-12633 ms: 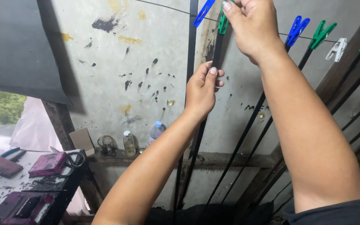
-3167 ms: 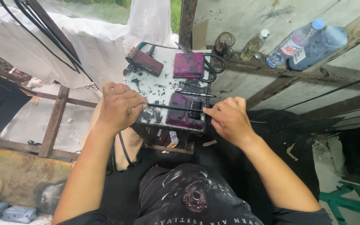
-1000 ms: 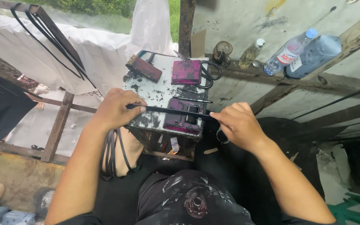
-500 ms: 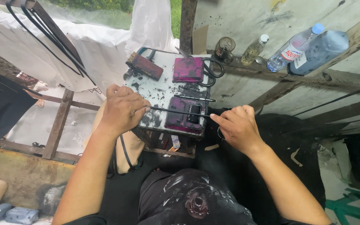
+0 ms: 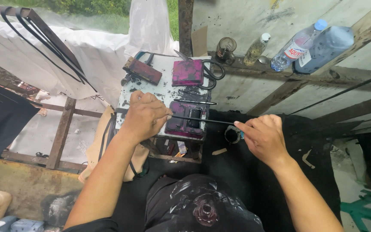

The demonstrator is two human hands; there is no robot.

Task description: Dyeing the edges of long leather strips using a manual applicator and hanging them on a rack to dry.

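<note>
Black strip stretched taut over the stained white table, crossing a magenta block. Left hand fisted round one end, right hand pinching the other. Scissors behind; clear bottles lie on the wooden ledge, one blue-capped.

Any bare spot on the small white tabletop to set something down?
Little. The stained white tabletop is bare only between the brown block and the upper magenta pad. The right side is crowded: lower magenta pad, black scissors. Left hand covers the front.
</note>
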